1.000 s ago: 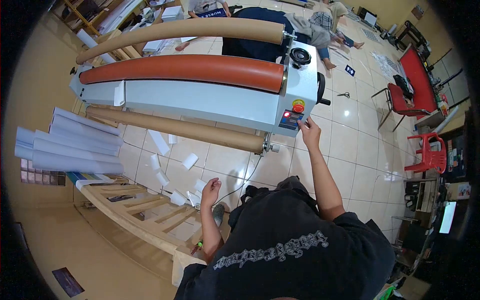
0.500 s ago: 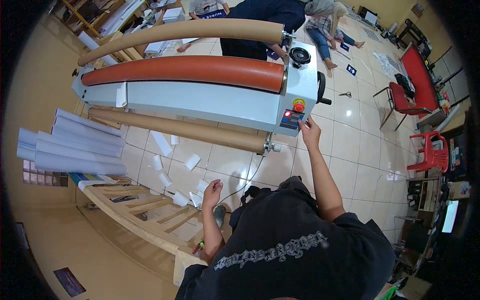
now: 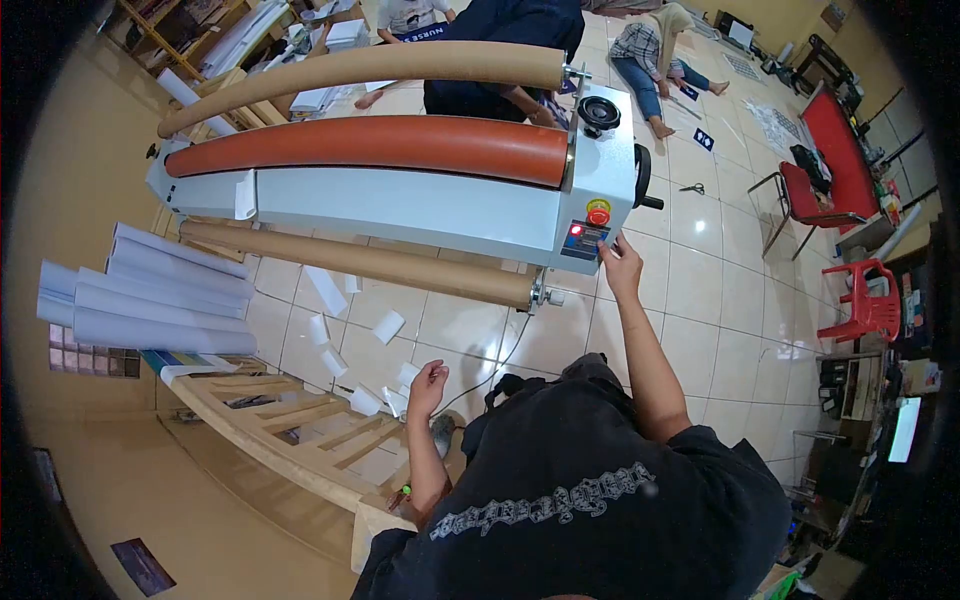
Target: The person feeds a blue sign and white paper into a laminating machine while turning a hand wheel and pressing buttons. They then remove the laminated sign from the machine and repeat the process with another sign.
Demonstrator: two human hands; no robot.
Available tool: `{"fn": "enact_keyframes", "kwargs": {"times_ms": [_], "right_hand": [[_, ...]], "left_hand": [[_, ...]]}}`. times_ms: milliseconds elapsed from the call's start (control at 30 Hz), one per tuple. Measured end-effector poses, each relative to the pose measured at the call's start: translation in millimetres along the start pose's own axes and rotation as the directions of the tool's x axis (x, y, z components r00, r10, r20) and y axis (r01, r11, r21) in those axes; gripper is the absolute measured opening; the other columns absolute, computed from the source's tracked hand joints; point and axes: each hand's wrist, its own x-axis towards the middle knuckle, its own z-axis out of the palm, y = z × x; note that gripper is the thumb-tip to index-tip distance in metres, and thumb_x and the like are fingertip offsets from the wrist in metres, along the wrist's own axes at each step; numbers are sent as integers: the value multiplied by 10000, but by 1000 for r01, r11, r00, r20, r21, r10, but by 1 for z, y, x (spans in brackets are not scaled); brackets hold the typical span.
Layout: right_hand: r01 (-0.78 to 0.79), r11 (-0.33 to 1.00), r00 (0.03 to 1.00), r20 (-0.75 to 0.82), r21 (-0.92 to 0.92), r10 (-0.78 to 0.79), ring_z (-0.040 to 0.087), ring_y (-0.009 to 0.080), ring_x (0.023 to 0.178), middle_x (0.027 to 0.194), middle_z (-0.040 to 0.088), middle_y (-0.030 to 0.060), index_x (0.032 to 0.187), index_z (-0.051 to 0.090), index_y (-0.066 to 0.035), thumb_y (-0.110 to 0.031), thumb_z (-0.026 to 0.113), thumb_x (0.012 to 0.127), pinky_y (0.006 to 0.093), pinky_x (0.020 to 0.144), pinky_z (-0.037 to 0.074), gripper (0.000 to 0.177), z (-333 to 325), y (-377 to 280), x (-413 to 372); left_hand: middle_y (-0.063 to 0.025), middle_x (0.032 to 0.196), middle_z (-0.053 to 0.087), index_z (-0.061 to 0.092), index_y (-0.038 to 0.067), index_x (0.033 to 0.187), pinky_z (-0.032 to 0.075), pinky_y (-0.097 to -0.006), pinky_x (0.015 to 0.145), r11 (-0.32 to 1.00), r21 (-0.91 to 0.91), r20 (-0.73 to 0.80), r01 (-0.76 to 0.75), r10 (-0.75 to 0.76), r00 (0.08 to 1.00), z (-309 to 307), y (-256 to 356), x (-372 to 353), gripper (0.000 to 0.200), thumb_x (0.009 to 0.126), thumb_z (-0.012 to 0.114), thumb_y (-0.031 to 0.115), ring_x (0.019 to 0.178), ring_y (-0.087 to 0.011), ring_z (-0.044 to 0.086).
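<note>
My right hand (image 3: 624, 266) reaches to the end of a laminating machine (image 3: 400, 203), a finger touching its small control panel (image 3: 586, 240). The panel has a lit red display, with a red emergency stop button (image 3: 598, 211) just above it. Nothing is held in this hand. Across the machine lies an orange-red roller (image 3: 370, 145), with a brown tube behind it and another brown tube (image 3: 360, 262) below. A narrow white strip (image 3: 246, 194) hangs over the machine's front near its far left. My left hand (image 3: 428, 389) hovers by my body, fingers loosely bent and apart, apparently holding nothing.
Large white rolls (image 3: 170, 295) stand at left beside a wooden frame (image 3: 290, 435). White paper scraps (image 3: 389, 326) and a cable lie on the tiled floor. A person in dark clothing (image 3: 500, 30) bends behind the machine; others sit beyond. Scissors (image 3: 692, 188) and red chairs (image 3: 866, 300) are at right.
The person in dark clothing behind the machine has shifted left, and an arm shows more there. The hanging white strip has altered slightly. My hands stay nearly where they were.
</note>
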Motion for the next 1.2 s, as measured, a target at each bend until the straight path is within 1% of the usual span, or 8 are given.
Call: {"fn": "enact_keyframes", "kwargs": {"times_ms": [367,467,667,767,833,967,1033,1200], "right_hand": [[20,1000,1000,9,-10,-20,674,265,1078,1176,677,211,1342,553,7,-267,737,855,339,895,526,588,-1,0,0],[-17,1000,1000,15,7,17,672,268,1082,1181,674,212,1345,546,15,-254,732,858,338,894,528,587,-1,-5,-2],[1,1000,1000,7,30,-1,675,251,1074,1188,670,213,1346,540,23,-241,729,861,334,881,536,584,1,1,-1],[-10,998,1000,8,60,9,675,249,1074,1186,673,209,1347,541,19,-241,726,863,330,876,538,580,1,0,-2],[23,1000,1000,-5,2,-23,676,246,1072,1182,676,203,1351,539,15,-233,725,863,325,871,540,578,2,2,-1],[33,999,999,-12,-6,-33,681,246,1062,1178,679,200,1348,545,11,-232,726,861,323,871,539,574,5,9,1],[23,999,999,-26,31,-22,686,249,1050,1179,680,196,1345,554,-3,-239,728,858,326,873,537,569,7,13,2],[38,999,999,-24,11,-38,687,246,1036,1179,683,189,1348,557,-19,-248,730,857,323,867,534,569,4,8,0]], "left_hand": [[-102,1004,695,609,-3,1228,501,-280,841,999,40,-1,26,-26,1000,1,15,-5,360,948,631,221,922,-158,640],[-102,1007,698,608,-4,1228,501,-278,844,999,45,-1,28,-28,1000,1,10,-3,362,948,631,224,925,-160,645],[-109,1029,702,600,-13,1234,501,-278,849,999,19,11,37,-37,999,-1,9,-4,380,948,629,235,949,-158,646],[-110,1032,701,599,-13,1235,500,-280,848,999,22,12,45,-46,999,-1,11,-4,384,946,631,238,954,-157,644],[-109,1031,700,599,-11,1235,500,-281,846,999,24,10,45,-45,999,-2,9,-3,384,945,633,238,953,-157,642],[-102,1020,696,609,-4,1227,500,-283,841,999,35,4,12,-13,1000,-3,8,-2,374,945,634,241,934,-156,638],[-100,1016,695,612,-1,1224,500,-284,840,1000,31,1,-1,1,1000,-3,8,-2,373,945,635,244,928,-157,636],[-103,1009,696,614,0,1219,502,-286,841,997,52,1,53,-53,999,-2,11,-1,363,943,637,235,937,-158,639]]}}
